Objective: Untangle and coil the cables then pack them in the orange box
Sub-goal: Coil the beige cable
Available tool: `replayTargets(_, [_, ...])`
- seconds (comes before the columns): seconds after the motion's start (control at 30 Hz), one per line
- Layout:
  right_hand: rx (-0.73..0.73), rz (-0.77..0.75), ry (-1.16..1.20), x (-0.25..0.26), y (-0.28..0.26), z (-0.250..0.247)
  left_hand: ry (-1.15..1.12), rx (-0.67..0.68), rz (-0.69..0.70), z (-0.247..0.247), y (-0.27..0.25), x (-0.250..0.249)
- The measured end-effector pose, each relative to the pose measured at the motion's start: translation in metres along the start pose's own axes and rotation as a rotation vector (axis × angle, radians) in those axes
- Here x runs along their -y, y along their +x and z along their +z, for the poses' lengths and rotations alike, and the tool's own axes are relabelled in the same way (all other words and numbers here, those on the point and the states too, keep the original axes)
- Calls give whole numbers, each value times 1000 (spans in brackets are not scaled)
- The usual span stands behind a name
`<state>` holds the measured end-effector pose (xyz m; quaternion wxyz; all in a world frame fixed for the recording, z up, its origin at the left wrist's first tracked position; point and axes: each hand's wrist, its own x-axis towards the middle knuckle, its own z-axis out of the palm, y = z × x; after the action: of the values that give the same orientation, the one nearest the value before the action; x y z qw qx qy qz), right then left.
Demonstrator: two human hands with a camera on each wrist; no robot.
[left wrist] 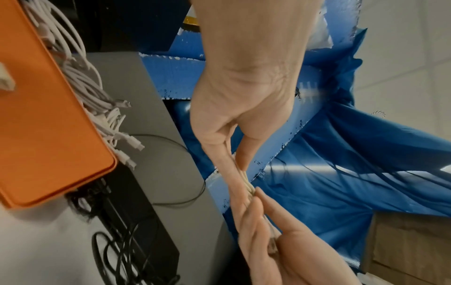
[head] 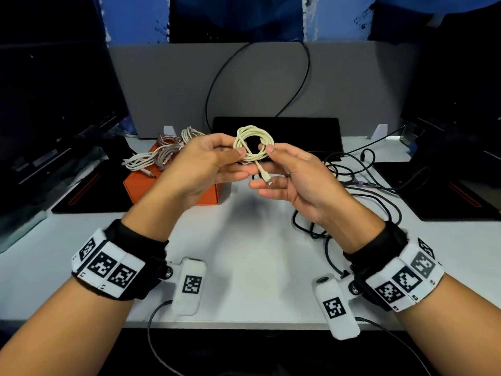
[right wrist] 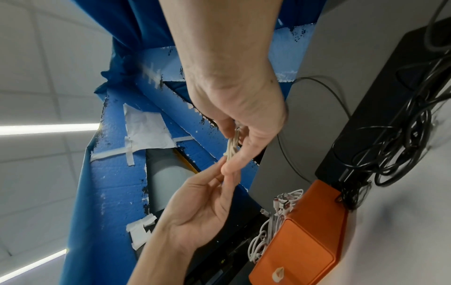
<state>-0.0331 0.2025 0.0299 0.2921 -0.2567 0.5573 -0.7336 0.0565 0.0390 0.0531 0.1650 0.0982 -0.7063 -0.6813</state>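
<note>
A cream cable (head: 253,142) is wound into a small coil and held above the desk between both hands. My left hand (head: 235,158) pinches the coil's left side with thumb and fingers. My right hand (head: 271,161) pinches its right side, and the connector end (head: 267,179) hangs down over the right palm. In the wrist views only a few strands (left wrist: 247,185) (right wrist: 231,146) show between the fingertips. The orange box (head: 173,188) stands on the desk behind the left hand. Several pale coiled cables (head: 160,153) sit at its top and spill over the rim.
A tangle of black cables (head: 352,191) lies on the white desk (head: 244,253) to the right. A black flat device (head: 276,131) sits behind the hands against a grey divider (head: 257,82). Dark mats and monitors flank both sides.
</note>
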Motion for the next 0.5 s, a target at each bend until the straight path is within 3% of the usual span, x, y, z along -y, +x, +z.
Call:
replayTargets(0.13, [12,-33,-127,-4,0,0,275,-7,16,-13,2,-4])
replayTargets(0.3, [102,-56,-313,-2,6,8,356,84,53,-34,-2,-19])
replayTargets(0.5, [171,-64,-440,-9,44,35,582,13,83,-62,9,-20])
